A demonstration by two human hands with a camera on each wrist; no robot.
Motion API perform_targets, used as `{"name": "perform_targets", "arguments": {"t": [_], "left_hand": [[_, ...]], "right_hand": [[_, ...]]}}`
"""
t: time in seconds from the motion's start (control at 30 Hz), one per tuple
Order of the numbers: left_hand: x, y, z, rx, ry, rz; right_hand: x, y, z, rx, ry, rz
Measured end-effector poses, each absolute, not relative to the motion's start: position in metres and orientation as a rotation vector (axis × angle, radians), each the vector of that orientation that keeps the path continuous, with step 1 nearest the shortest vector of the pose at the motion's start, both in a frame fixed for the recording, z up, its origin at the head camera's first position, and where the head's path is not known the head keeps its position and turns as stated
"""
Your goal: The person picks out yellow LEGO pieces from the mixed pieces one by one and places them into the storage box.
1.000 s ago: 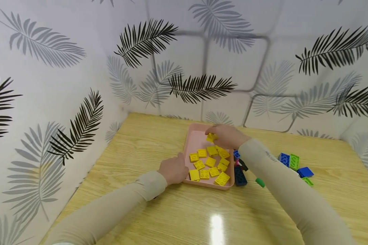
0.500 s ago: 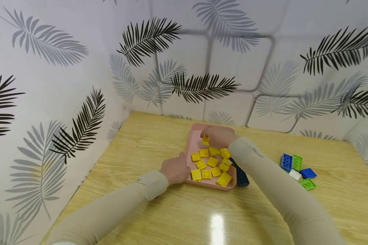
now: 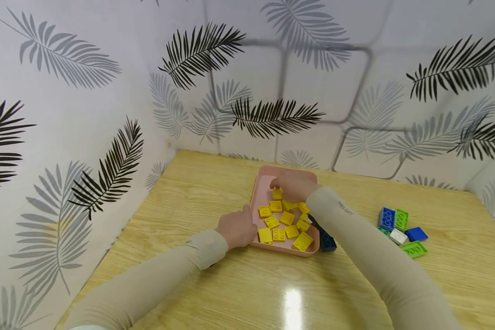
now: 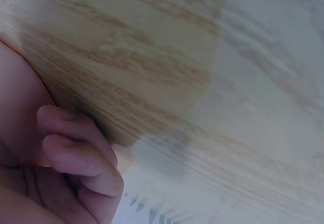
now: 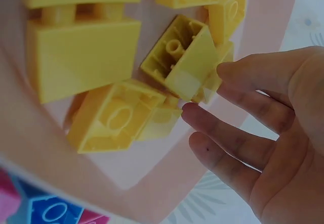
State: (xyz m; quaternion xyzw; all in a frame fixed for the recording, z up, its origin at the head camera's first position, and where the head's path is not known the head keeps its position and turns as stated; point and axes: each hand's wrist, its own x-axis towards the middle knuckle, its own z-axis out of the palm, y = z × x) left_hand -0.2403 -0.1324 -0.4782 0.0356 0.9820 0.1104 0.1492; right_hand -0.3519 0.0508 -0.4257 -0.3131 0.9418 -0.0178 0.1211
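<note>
My left hand grips the left wall of a pink tray near its front corner. In the left wrist view its curled fingers lie against the tray's pink side. Over the tray's far part is my right hand, its fingertips right at a yellow toy building brick. The right wrist view shows loosely spread fingers at the edge of a yellow brick lying with its hollow side showing. Several more yellow bricks lie scattered in the tray.
Beside the tray's right wall stands a dark blue brick, partly hidden by the right sleeve. Farther right lie blue, green and white bricks. A patterned wall rises behind the wooden table.
My right hand has moved left over the tray with the yellow brick and lowered it among the others; its fingers have loosened. My left hand has stayed on the tray.
</note>
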Motion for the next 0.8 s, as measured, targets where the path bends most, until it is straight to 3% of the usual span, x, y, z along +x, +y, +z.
{"name": "perform_targets", "arguments": {"t": [0.47,0.8], "left_hand": [[-0.244,-0.138,-0.478,0.146,2.850,0.262],[-0.255,-0.147,-0.450,0.297,3.108,0.268]], "right_hand": [[-0.340,0.090,-0.418,-1.003,2.821,-0.153],[-0.324,0.130,-0.401,-1.087,2.923,-0.249]]}}
